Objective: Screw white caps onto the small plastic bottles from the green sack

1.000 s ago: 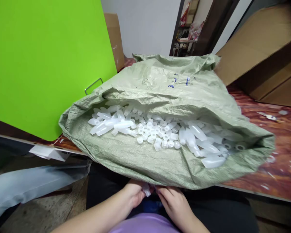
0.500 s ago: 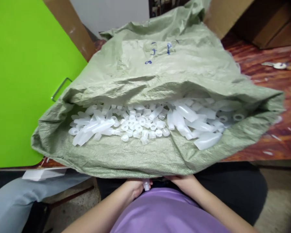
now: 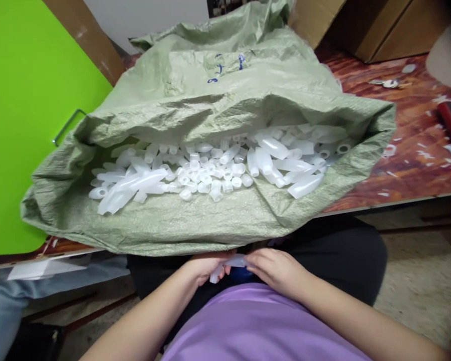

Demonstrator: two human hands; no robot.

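Low in the head view, in front of the purple shirt, my left hand (image 3: 206,265) is closed around white translucent plastic tube pieces. One tube piece (image 3: 234,260) points right out of that hand, and another end sticks out below its fingers. My right hand (image 3: 276,268) pinches the right end of the tube piece; its fingertips are partly hidden. Just above both hands, an open green woven sack (image 3: 210,225) lies on the table. Inside it are many tapered plastic tubes (image 3: 304,185) at the sides and short plastic rings (image 3: 203,175) in the middle.
A bright green board (image 3: 30,125) with a metal handle (image 3: 68,126) stands left. Keys (image 3: 391,83) and white scraps lie on the red-patterned table (image 3: 364,195). An open cardboard box (image 3: 376,30) is behind. Another person's leg in jeans (image 3: 3,306) shows at lower left.
My right hand has come out from under the sack's edge and now meets the piece at my left hand. The view has shifted, so the sack sits higher and further left.
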